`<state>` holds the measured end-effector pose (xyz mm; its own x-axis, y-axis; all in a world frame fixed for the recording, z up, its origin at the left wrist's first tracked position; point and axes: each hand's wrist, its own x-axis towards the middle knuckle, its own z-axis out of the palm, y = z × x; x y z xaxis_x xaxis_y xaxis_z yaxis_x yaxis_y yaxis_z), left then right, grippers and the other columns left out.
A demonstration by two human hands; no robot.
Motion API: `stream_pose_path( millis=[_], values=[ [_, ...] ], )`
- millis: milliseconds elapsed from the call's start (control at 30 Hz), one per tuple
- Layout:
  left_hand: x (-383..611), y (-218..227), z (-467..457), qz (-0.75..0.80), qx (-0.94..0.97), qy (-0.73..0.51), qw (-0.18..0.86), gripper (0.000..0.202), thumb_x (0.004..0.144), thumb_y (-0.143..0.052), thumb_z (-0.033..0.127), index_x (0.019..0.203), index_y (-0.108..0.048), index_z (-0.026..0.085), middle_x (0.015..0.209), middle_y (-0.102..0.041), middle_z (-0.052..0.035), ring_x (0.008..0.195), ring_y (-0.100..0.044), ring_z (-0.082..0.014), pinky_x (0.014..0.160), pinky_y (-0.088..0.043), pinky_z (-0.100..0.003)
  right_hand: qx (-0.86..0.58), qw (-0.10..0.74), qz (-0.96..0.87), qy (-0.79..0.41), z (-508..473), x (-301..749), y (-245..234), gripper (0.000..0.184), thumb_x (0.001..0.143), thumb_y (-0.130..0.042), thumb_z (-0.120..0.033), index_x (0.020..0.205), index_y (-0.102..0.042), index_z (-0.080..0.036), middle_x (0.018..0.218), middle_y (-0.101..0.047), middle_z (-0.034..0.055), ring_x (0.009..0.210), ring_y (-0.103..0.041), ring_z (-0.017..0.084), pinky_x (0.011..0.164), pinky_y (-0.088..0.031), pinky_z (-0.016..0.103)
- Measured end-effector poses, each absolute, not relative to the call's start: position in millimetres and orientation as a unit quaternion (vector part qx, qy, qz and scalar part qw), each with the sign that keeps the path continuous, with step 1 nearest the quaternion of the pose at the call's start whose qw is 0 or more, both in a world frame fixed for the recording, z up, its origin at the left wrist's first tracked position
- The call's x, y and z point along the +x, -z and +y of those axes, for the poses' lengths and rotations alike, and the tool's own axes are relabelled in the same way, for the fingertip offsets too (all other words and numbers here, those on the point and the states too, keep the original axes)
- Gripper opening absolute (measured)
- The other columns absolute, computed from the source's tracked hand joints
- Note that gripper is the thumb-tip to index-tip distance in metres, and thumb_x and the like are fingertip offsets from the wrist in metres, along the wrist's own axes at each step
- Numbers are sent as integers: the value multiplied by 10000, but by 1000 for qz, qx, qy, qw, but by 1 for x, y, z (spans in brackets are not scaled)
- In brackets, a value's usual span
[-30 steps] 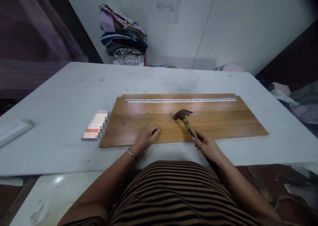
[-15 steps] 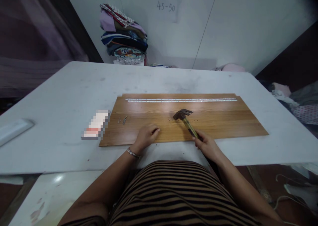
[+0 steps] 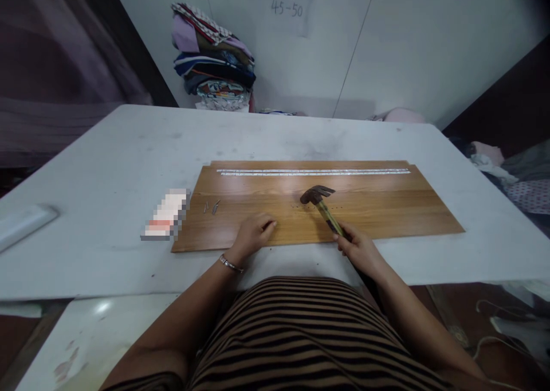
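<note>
In my right hand [image 3: 361, 252] is a claw hammer [image 3: 330, 216], gripped by its yellowish handle. Its dark metal head is above the middle of a brown wooden board [image 3: 387, 216], claw pointing right. A row of small dark marks, perhaps nail heads or holes, runs along the board beneath the hammer. My left hand [image 3: 253, 233] rests curled on the board's near part, left of the hammer, and what its fingers hold, if anything, is hidden. Several nails [image 3: 215, 207] lie toward the board's left end. Two pale strips with fine markings [image 3: 313, 172] run along its far side.
The board lies on a white table [image 3: 107, 179]. Left of it is a pixelated flat object [image 3: 165, 213], and a white object [image 3: 26, 226] sits at the table's left edge. Folded fabrics [image 3: 215, 58] are stacked by the wall behind, and more cloth [image 3: 490, 161] lies at right.
Almost nothing differs. The hammer head appears very slightly higher, and both hands keep their places.
</note>
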<state>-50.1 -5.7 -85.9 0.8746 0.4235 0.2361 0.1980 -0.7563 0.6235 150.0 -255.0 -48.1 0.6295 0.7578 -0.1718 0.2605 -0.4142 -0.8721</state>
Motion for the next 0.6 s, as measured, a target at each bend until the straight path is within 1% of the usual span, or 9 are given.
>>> stream_pose_path(
  millis=[67,133,300,433,600],
  values=[
    [-50,86,-6,171,918,-185,307,218,964,-529,247,801,-663,189,768,-666,-20,736,-584,-143,701,-426,-269,-789,441,-326,-277,-255,152,50,470,808,-644,-406,1246,-757,-280,664,-644,3,555,-569,197,518,-471,300],
    [-50,86,-6,174,917,-184,309,227,969,-523,255,804,-666,191,770,-667,-21,740,-586,-145,706,-433,-270,-789,442,-326,-276,-255,152,51,469,804,-648,-404,1243,-762,-284,663,-649,4,551,-573,201,513,-474,303],
    [-50,85,-6,179,917,-178,308,222,965,-522,263,830,-684,193,809,-699,-30,769,-605,-150,724,-455,-275,-795,429,-318,-287,-255,148,47,534,817,-622,-402,1308,-733,-221,665,-659,-1,562,-573,193,525,-475,297],
    [-50,84,-7,183,917,-177,306,217,961,-532,256,824,-686,191,806,-705,-29,762,-608,-149,714,-453,-277,-797,418,-321,-296,-255,145,42,572,819,-612,-426,1320,-718,-171,699,-666,7,578,-570,189,536,-480,298],
    [-51,85,-7,182,915,-182,311,208,964,-537,252,833,-686,191,810,-702,-27,761,-607,-144,720,-452,-275,-797,418,-320,-295,-254,145,43,558,810,-614,-434,1289,-731,-173,684,-647,10,578,-561,192,543,-479,306]
  ],
)
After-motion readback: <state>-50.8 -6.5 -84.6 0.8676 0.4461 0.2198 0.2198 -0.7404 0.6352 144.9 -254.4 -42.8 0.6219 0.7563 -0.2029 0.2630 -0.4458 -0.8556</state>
